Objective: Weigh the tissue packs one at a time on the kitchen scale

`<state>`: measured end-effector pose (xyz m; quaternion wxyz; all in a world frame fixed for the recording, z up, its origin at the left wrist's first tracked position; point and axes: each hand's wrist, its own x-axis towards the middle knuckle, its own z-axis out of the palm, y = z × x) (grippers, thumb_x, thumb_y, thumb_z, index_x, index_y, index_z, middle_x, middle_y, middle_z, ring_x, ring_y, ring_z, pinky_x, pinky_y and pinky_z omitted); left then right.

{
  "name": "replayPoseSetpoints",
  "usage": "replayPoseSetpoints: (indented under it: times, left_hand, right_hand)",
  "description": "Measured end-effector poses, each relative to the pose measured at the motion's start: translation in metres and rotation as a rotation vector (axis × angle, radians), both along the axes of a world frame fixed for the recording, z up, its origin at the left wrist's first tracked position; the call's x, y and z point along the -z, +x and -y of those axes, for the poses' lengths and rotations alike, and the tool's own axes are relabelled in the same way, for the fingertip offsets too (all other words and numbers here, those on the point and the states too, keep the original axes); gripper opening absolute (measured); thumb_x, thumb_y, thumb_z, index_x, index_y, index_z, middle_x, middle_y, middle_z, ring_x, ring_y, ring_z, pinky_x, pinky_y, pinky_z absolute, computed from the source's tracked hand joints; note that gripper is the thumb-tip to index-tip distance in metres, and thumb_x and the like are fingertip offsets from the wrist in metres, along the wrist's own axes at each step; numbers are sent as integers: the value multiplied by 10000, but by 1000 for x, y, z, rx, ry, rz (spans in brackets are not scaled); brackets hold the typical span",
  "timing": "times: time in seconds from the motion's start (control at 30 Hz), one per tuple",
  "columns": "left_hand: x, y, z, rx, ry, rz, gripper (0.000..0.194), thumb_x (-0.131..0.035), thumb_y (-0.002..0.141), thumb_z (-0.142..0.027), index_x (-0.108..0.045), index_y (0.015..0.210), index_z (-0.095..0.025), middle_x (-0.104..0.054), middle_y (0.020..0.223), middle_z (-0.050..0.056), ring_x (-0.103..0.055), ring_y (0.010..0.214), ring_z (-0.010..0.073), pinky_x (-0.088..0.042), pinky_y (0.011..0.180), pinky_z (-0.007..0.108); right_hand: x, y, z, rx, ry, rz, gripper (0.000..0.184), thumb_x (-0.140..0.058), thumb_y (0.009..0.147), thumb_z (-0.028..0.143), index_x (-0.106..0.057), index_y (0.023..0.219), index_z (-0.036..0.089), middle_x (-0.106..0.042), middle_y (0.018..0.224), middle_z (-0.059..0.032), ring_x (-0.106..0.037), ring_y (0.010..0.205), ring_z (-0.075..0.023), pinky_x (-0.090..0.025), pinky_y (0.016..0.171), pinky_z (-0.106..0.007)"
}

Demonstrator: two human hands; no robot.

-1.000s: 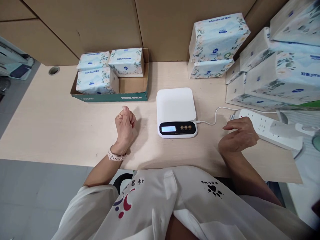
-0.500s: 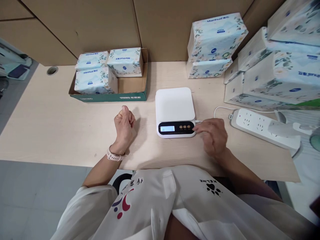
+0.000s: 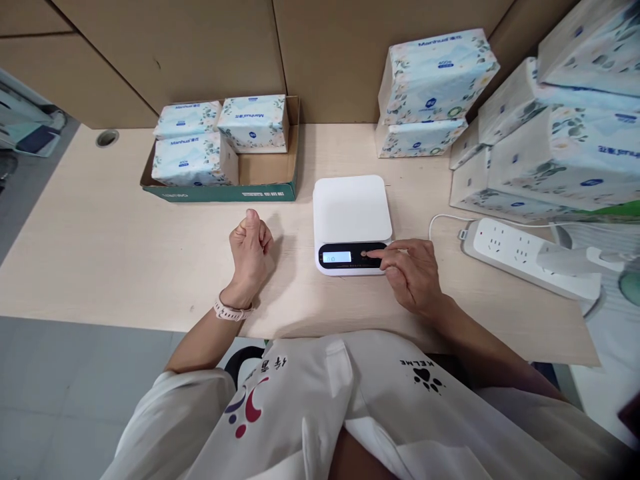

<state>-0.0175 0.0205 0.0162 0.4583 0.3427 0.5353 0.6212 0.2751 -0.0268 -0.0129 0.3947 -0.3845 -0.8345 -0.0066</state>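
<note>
A white digital scale [image 3: 353, 212] with a lit display [image 3: 337, 257] stands in the middle of the table, its platform bare. My right hand [image 3: 413, 273] is at the scale's front right corner; the index finger reaches out over the black button panel, its tip at a button. The other fingers are partly bent and hold nothing. To the left of the scale, my left hand [image 3: 250, 247] is closed in a loose fist, thumb on top, apart from everything around it. Behind it, a green-sided cardboard tray [image 3: 225, 194] holds three tissue packs [image 3: 187, 160].
Two stacked tissue packs [image 3: 440, 80] stand at the back right, with a larger pile of tissue packs [image 3: 565, 153] beside them. A white power strip [image 3: 530, 257] and its cable lie at the right. Brown panels [image 3: 335, 60] close off the table's back.
My right hand has moved left, its index finger going from the panel's right edge to the buttons. My left hand has stayed in its fist.
</note>
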Motion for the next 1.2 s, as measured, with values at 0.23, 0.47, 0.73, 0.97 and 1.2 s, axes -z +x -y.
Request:
replayPoseSetpoints:
  times: [0.23, 0.47, 0.73, 0.97, 1.2]
  left_hand:
    - [0, -1, 1, 13, 9, -21, 749, -774, 830, -677, -289, 521, -197, -245, 502, -77, -247, 441, 51, -207, 400, 226]
    - [-2, 0, 0, 6, 0, 0, 763, -792, 808, -680, -282, 509, -197, -230, 489, -82, -234, 432, 47, -178, 390, 227]
    - [-1, 0, -1, -12, 2, 1, 756, -778, 833, -664, -279, 514, -195, -226, 489, -85, -219, 428, 46, -172, 386, 226]
    - [-3, 1, -1, -15, -16, -5, 747, -752, 855, -665, -282, 518, -192, -232, 498, -78, -229, 436, 52, -202, 386, 221]
    - [-3, 2, -1, -28, -24, -8, 755, -760, 851, -660, -273, 513, -193, -223, 497, -79, -226, 439, 52, -197, 389, 222]
  right_hand:
    - [1, -3, 2, -36, -39, 74, 163, -482, 1012, 142, -553, 892, 225, -822, 980, -21, -675, 969, -190, -394, 908, -398]
    - [1, -8, 5, 2, 15, 109, 153, -517, 1014, 121, -612, 935, 210, -824, 966, -12, -659, 904, -172, -387, 925, -402]
    - [-2, -7, 0, -7, 1, -58, 170, -473, 1027, 195, -637, 1023, 238, -824, 1040, -15, -694, 1011, -208, -413, 945, -435]
    - [10, 15, -2, 148, 201, -311, 358, -332, 1051, 503, -633, 1070, 312, -816, 958, -50, -682, 1025, -300, -506, 850, -521]
    - [22, 22, -3, 230, 163, -312, 489, -263, 1029, 628, -626, 961, 307, -772, 823, -89, -690, 939, -320, -501, 798, -542]
